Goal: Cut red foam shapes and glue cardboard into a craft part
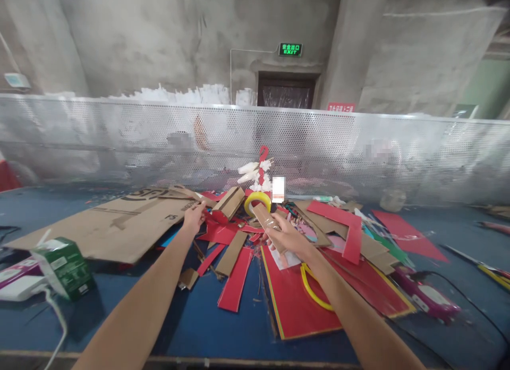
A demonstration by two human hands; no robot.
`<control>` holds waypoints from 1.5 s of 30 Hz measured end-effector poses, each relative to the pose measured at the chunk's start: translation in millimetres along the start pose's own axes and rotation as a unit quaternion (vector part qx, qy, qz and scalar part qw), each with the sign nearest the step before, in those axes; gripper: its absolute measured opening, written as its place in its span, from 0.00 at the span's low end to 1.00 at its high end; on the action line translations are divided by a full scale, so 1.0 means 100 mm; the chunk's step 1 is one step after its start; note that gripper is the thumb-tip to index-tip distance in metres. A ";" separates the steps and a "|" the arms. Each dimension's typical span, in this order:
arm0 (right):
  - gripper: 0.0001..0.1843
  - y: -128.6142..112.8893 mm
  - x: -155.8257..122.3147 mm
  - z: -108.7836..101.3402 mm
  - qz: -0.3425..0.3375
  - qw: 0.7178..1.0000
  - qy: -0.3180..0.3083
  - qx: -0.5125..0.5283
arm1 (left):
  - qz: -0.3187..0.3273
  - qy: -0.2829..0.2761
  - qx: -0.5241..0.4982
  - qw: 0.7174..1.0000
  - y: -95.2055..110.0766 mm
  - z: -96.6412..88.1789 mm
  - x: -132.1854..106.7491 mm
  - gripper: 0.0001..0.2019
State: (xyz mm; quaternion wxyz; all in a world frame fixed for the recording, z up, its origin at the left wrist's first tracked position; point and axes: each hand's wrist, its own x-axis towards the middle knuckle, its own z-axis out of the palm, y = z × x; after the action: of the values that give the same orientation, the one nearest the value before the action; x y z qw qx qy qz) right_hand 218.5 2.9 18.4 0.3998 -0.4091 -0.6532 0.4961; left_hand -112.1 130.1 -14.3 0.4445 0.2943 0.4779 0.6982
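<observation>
Holding one cardboard piece in the right hand, fingers curled around it, above the cluttered middle of the table. Holding out the left hand, partly closed, just beside one folded cardboard box; cannot tell its grip. Count one yellow roll just beyond the held piece, one yellow ring partly hidden by the right forearm, one green box and one large cardboard sheet at left.
</observation>
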 end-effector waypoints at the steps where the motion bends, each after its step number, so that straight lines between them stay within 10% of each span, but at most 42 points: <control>1: 0.21 -0.01 0.00 0.00 0.002 1.000 0.000 0.001 | 0.013 0.007 -0.003 1.000 -0.01 0.01 0.00 0.15; 15: 0.16 -0.03 -0.01 -0.02 -0.026 0.994 0.080 0.070 | 0.088 -0.024 -0.079 0.993 0.22 0.20 -0.16 0.14; 32: 0.24 0.01 -0.01 0.04 -0.036 0.986 0.036 0.161 | 0.119 -0.387 -0.137 0.904 0.35 0.64 -1.11 0.16; 45: 0.29 0.04 0.08 -0.05 -0.131 0.981 0.136 0.043 | 0.105 -0.301 -0.110 0.941 0.04 0.80 -1.14 0.20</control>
State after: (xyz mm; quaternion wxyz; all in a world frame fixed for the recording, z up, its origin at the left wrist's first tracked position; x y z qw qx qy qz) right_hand 221.3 12.4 16.0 0.5639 -0.3660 -0.6188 0.4063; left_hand 2.8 58.7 20.6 0.5213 0.4889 0.2085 0.6676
